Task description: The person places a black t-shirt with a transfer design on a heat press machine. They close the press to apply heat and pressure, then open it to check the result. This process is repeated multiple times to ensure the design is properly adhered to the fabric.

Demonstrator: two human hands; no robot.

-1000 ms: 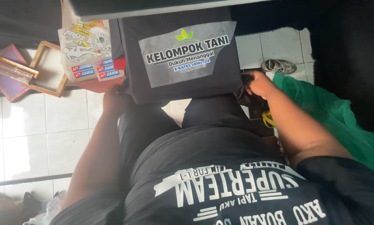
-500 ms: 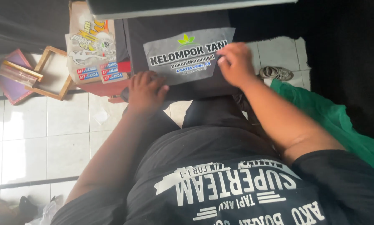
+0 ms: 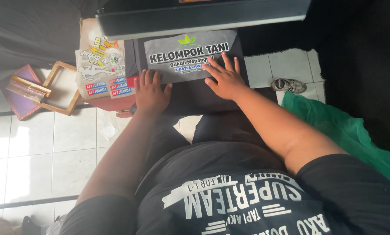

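My left hand (image 3: pixel 151 92) lies flat, fingers spread, on the dark fabric garment (image 3: pixel 190 93) draped over the surface. My right hand (image 3: pixel 225 78), fingers splayed and holding nothing, presses the grey rectangular printed sheet (image 3: pixel 182 54) on that garment.

Both hands (image 3: pixel 188 87) flat on dark shirt (image 3: pixel 190 93) with grey transfer sheet (image 3: pixel 173 58)

1. A dark garment (image 3: pixel 190 93) with a grey printed panel (image 3: pixel 184 54) lies flat on a press platen.
2. White tiled floor (image 3: pixel 38 152) carries wooden frames (image 3: pixel 60 89), a shoe (image 3: pixel 288 85) and green cloth (image 3: pixel 347 135).
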